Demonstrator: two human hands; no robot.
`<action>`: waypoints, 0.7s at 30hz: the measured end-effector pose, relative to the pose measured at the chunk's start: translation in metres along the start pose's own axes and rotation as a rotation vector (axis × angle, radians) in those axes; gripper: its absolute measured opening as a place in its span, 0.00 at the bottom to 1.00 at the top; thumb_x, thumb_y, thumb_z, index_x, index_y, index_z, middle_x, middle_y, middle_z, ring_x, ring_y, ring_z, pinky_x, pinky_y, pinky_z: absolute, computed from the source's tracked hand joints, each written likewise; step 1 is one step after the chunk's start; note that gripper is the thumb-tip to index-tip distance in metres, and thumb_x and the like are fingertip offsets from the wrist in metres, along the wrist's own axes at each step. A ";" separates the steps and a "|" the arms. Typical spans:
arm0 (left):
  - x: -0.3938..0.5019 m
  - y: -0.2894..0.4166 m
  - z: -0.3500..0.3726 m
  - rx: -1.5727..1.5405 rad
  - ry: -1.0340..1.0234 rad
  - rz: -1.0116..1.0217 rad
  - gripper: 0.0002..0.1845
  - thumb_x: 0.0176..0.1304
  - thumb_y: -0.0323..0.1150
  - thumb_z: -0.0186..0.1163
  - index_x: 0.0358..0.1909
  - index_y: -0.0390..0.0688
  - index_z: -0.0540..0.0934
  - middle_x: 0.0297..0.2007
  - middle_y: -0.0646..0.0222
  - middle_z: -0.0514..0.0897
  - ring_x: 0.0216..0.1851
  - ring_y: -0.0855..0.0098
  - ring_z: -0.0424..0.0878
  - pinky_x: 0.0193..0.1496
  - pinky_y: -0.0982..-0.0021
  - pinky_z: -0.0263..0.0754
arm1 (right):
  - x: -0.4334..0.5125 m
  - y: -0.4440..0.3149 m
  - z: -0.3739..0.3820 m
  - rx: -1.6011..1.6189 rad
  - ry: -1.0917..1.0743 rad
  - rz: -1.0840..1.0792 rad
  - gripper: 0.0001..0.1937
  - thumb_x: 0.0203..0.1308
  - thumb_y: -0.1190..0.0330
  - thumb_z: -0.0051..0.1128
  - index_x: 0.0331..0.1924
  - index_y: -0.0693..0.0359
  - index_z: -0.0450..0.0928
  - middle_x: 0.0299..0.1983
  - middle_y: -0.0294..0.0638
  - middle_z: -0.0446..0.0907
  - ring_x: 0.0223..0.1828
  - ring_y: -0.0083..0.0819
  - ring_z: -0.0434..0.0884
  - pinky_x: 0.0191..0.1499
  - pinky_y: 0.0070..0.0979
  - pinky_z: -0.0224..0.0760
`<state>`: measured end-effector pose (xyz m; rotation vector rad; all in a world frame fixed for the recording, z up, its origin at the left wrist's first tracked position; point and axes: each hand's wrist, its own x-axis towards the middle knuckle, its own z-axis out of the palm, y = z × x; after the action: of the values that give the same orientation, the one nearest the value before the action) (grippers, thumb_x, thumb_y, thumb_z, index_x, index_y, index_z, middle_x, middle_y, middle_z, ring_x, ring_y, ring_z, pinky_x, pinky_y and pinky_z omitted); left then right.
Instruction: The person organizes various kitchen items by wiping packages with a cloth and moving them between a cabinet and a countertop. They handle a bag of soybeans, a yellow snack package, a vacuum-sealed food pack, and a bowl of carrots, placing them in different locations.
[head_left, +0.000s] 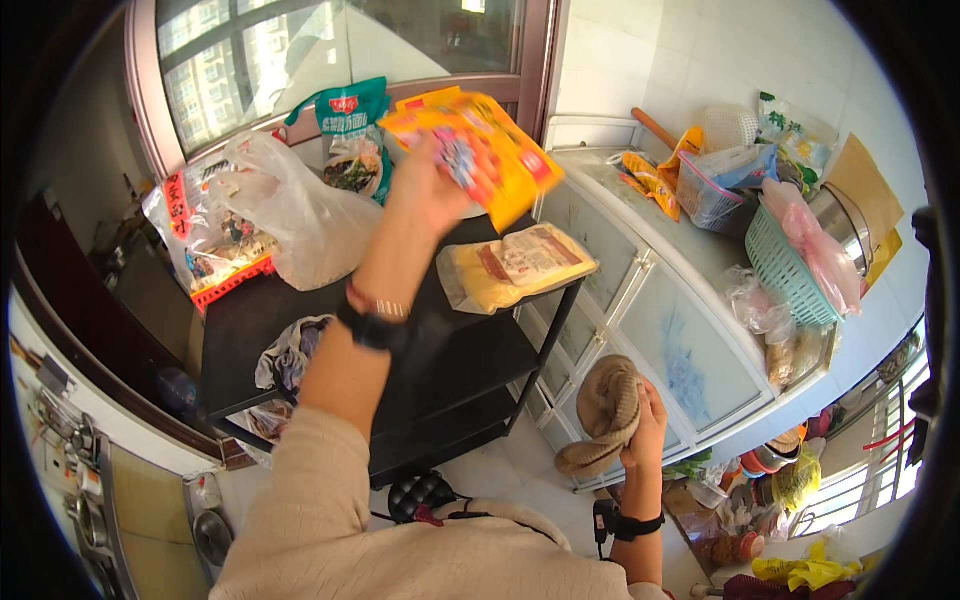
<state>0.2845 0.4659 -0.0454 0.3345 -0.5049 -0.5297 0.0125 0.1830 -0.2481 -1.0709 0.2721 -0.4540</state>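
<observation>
My left hand (433, 184), blurred, grips yellow plastic packets (517, 161) above the far edge of a black metal shelf rack (315, 315). Below them, a clear bag of yellow grain or meal (525, 266) lies on the rack's right corner. In my right hand (649, 424) a bunched brown cloth (609, 405) hangs to the right of the rack, by the cabinet doors. To the left of my left hand are a crumpled clear plastic bag (307, 217), a printed food bag with a red edge (214, 232) and a green noodle package (356, 135).
A white cabinet (694, 330) with glass doors stands at the right. Its top carries a turquoise basket (787, 262), a clear plastic basket (705, 195) and several packets. A bunched grey cloth (289, 352) lies at the rack's left. A window (255, 60) is behind the rack.
</observation>
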 end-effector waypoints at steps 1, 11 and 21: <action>0.024 0.030 -0.013 -0.015 -0.157 -0.036 0.31 0.76 0.56 0.38 0.48 0.35 0.73 0.42 0.54 0.80 0.41 0.59 0.78 0.42 0.60 0.76 | -0.003 -0.004 -0.006 0.015 0.005 -0.003 0.17 0.72 0.66 0.50 0.58 0.68 0.74 0.50 0.45 0.82 0.50 0.30 0.81 0.55 0.28 0.75; 0.103 0.128 -0.136 0.635 0.814 0.305 0.13 0.69 0.29 0.55 0.53 0.35 0.74 0.44 0.54 0.81 0.41 0.59 0.83 0.41 0.53 0.81 | -0.041 -0.026 -0.099 0.083 0.197 -0.097 0.15 0.72 0.67 0.51 0.56 0.66 0.75 0.51 0.44 0.81 0.50 0.31 0.81 0.54 0.31 0.76; 0.065 -0.004 -0.053 1.918 0.355 -0.720 0.39 0.56 0.61 0.64 0.65 0.50 0.72 0.59 0.63 0.75 0.58 0.64 0.71 0.55 0.55 0.70 | -0.053 -0.035 -0.131 0.152 0.334 -0.048 0.15 0.71 0.67 0.52 0.57 0.66 0.74 0.52 0.45 0.81 0.51 0.34 0.82 0.55 0.33 0.77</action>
<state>0.3598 0.4356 -0.0666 2.4616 -0.3873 -0.4945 -0.0976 0.0919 -0.2772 -0.8517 0.4995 -0.6869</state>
